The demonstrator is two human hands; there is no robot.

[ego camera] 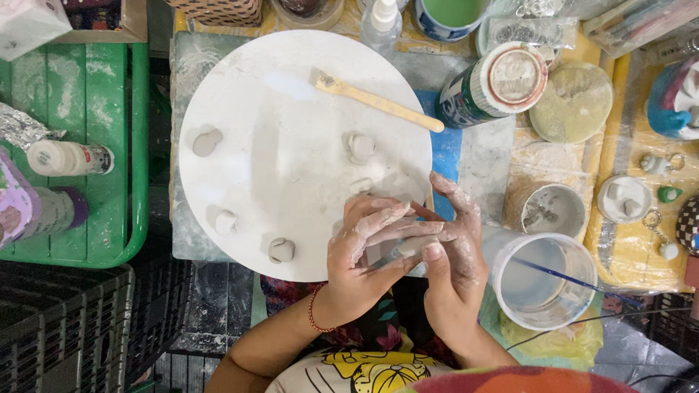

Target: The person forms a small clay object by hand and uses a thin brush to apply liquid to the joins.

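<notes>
Both hands met over the near edge of the round white board (291, 94). The left hand (364, 251) wrapped its clay-smeared fingers (393, 222) across a small pale clay piece (411, 246), and the right hand (455, 255) cradled it from the other side, its thumb pressed on top and its other fingers spread upward. The piece sat between the 2 hands, above the board's rim, mostly hidden by them, so its shape could not be told.

5 small clay lumps rested on the board: 1 at the left (206, 142), 1 near the middle (360, 147), a smaller 1 below it (360, 185), and 2 toward the near edge (226, 220) (281, 250). A wooden-handled brush (375, 100) lay across the far side.

Several risks stood out. The soft piece could be squeezed out of shape if the thumb pressed too hard. Wet, slippery fingers could let it drop off the board's edge onto the person's lap. The clear plastic cup (542, 280), holding cloudy water and a thin blue stick (564, 275), stood just beside the right wrist; a sideways sweep could tip it over the worktop (484, 156). The left forearm also hovered near the closest lump and could flatten it.
</notes>
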